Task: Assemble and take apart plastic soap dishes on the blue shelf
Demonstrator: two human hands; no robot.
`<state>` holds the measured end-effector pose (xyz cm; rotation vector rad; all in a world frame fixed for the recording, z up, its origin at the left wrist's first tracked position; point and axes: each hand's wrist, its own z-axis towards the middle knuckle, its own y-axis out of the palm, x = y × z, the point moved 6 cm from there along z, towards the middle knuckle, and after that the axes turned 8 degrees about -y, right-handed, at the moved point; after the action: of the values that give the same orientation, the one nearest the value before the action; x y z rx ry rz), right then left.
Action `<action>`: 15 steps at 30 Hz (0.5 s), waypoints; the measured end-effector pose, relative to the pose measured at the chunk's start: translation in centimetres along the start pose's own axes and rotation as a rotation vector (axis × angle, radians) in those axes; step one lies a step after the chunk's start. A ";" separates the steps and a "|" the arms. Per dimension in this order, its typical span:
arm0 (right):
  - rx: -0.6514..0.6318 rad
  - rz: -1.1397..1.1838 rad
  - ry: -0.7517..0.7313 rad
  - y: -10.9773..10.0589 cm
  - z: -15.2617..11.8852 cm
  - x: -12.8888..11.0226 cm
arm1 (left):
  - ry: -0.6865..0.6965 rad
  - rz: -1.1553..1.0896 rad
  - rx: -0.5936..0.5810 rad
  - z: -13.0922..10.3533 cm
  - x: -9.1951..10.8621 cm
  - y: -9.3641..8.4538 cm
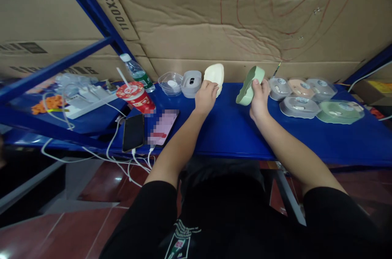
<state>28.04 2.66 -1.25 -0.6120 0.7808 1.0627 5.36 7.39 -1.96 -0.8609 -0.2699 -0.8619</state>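
My left hand (pixel 206 97) is closed on the edge of a cream wavy-rimmed tray (pixel 214 72), which is tilted up over the blue table. In my right hand (pixel 260 96) a light green wavy-rimmed container (pixel 256 74) is gripped by its side, thumb on the rim, and turned on edge. The two pieces are apart. Left of the cream tray stand a grey container (pixel 191 92) with a dark spot inside and a clear plastic lid or bowl (pixel 170 81). To the right of my right hand are several lidded containers, among them a green one (pixel 337 115) and a grey one (pixel 298 108).
Two phones, one dark (pixel 133 133) and one with a lit screen (pixel 167 126), lie at the left on charging cables. Behind them are a red drink cup (pixel 139 97) and a water bottle (pixel 139 72). A blue frame bar (pixel 61 63) crosses before a power strip (pixel 88 106). Cardboard (pixel 183 14) forms the back.
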 end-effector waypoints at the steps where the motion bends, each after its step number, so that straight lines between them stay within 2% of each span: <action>1: 0.064 0.027 0.022 0.0 -0.3 -0.1 | -0.041 0.038 -0.007 0.1 -0.7 0.3; 2: 0.110 0.041 0.045 0.0 -0.7 -0.2 | -0.071 0.061 -0.009 0.2 -1.2 0.4; 4: 0.094 0.032 0.083 0.7 -1.3 -0.6 | -0.084 0.069 0.005 0.1 -1.6 0.4; 7: 0.067 0.075 0.131 1.3 -1.6 -0.9 | -0.029 0.015 0.048 -0.2 -0.5 -0.5; 9: 0.103 0.128 0.140 1.2 -1.6 -0.8 | 0.041 -0.038 0.033 -0.7 1.1 -1.1; 11: 0.133 0.165 0.144 1.1 -1.5 -0.5 | 0.151 -0.086 -0.042 -1.4 3.2 -1.2; 15: 0.124 0.183 0.166 1.2 -1.5 0.7 | 0.383 -0.104 -0.221 -3.3 7.1 0.0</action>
<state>26.77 2.36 -2.78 -0.5347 1.0554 1.1299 9.51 0.98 -0.36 -0.8710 0.1189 -1.1484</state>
